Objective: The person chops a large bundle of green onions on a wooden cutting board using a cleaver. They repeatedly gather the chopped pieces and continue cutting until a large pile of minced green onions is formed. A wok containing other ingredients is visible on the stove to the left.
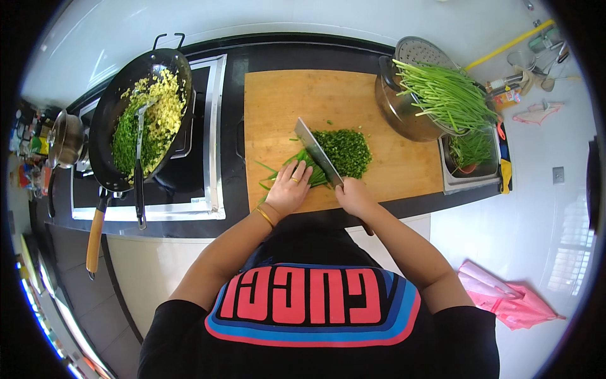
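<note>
My left hand [289,187] presses down on a bunch of green chives [317,175], its fingers curled over the stalks. In my right hand [355,196] is the handle of a cleaver [317,150]. The blade stands slantwise on the wooden cutting board [284,95], touching the chives between my hands. To the right of the blade lies a heap of finely chopped chives [351,151]. A few loose green ends stick out left of my left hand. My fingers hide part of the bunch.
A wok [103,136] with chopped greens, yellow crumbled egg-like bits and a long-handled utensil [139,183] sits on the stove at left. At right, long chives [442,95] lie across a metal pot [404,117], beside a sink [449,181] holding more greens.
</note>
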A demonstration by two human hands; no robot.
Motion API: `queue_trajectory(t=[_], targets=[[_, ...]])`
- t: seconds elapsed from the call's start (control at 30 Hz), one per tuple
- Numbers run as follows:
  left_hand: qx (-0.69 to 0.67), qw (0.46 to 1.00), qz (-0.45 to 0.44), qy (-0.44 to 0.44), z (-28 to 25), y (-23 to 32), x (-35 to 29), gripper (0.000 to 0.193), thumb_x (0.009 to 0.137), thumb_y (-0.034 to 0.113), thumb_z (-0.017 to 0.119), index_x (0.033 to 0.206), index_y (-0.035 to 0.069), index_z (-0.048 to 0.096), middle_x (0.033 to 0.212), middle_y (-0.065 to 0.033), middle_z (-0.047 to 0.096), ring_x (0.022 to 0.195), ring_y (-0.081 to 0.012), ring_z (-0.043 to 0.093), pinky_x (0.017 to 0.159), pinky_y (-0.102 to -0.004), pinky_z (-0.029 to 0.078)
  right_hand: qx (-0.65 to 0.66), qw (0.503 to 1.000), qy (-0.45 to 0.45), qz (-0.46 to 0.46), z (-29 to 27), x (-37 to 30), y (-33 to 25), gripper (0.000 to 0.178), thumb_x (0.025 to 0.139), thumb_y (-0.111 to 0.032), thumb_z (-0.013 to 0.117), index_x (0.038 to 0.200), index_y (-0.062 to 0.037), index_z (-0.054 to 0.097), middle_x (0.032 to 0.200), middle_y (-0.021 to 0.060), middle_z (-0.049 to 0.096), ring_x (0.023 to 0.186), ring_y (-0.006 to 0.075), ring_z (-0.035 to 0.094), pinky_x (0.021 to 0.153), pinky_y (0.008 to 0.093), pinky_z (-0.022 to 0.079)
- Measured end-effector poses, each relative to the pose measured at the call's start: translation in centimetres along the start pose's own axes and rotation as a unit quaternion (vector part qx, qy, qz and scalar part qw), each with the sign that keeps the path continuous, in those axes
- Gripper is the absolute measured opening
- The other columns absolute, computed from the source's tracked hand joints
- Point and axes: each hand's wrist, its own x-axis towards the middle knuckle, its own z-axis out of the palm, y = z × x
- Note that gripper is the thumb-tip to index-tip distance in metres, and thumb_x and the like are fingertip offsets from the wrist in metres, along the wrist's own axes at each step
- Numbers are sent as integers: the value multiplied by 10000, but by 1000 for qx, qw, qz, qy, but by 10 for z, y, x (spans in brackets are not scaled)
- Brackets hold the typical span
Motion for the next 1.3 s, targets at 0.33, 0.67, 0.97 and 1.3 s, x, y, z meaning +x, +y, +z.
queue_trajectory(t=[0.33,0.67,0.97,1.3], targets=[[-9,1000,-9,-5,-3,1,-1,492,779,218,650,1218,31,530,1251,-165,491,1189,-353,434,1005,-475,357,-18,999,20,-18,-39,-15,-31,222,835,-150,517,749,43,585,726,264,602,729,423,600,668,487,474],[11,999,-36,-31,1,0,1,404,801,223,629,1149,39,538,1243,-152,487,1246,-353,388,1042,-508,299,-95,994,-45,20,-11,-22,-12,195,828,-154,525,823,31,584,760,263,617,736,433,603,671,501,480],[8,999,-25,-35,3,-2,1,412,807,238,623,1150,27,536,1247,-179,469,1220,-349,412,1041,-487,314,79,995,-7,52,-11,9,-16,260,839,-158,510,688,43,575,679,242,612,651,405,609,606,459,497],[-14,998,-33,-44,-2,2,1,482,820,315,612,1179,9,513,1249,-246,430,1218,-392,397,1042,-496,315,-15,999,-35,20,-49,-45,-17,251,830,-169,509,763,64,576,734,272,599,718,426,595,666,474,471]])
